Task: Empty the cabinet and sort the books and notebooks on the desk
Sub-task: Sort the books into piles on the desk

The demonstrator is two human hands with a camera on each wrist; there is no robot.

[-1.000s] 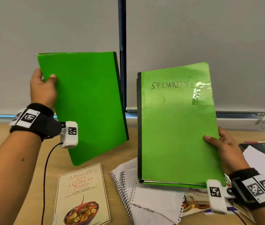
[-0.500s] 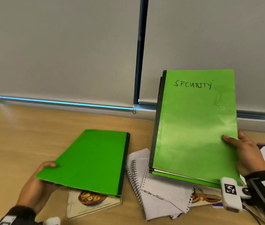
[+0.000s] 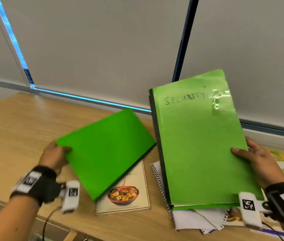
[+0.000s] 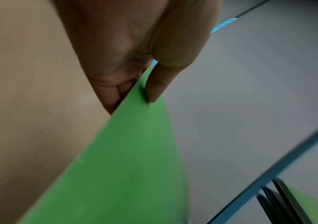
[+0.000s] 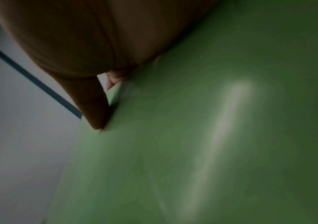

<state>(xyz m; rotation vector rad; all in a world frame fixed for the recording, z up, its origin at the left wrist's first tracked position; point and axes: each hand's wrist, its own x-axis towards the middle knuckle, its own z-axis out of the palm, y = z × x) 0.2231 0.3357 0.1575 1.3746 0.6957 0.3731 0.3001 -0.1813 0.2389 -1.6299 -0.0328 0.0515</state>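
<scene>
Desk [image 3: 15,122], L hand [image 3: 55,156] pinching green notebook [image 3: 106,148], R hand [image 3: 257,160] gripping "SECURITY" notebook [image 3: 198,145].

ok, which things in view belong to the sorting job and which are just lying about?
In the job:
- plain green notebook, pinched by left hand
- green SECURITY notebook, gripped by right hand
- cookbook on desk
- spiral notebook with loose lined pages

Lying about:
- roller blinds
- wrist camera cable
</scene>
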